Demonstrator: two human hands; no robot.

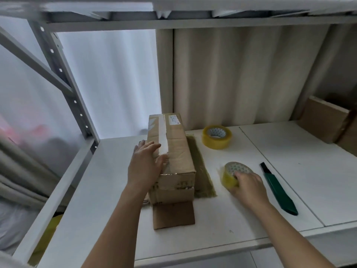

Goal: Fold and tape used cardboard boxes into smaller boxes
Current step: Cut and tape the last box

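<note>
A long brown cardboard box [176, 151] lies lengthwise on the white shelf [241, 213], a strip of pale tape along its top and one end flap folded down flat toward me. My left hand [145, 163] rests flat on the box's top left edge, fingers straight. To the right of the box, my right hand [248, 185] grips a yellowish tape roll [232, 174] that stands tilted on the shelf. A second yellowish tape roll [216, 136] lies flat farther back, beside the box.
A green utility knife [279, 190] lies on the shelf right of my right hand. Brown cardboard boxes [326, 122] stand at the far right. A grey metal rack post [63, 82] rises at the left, an upper shelf hangs overhead, and curtains hang behind.
</note>
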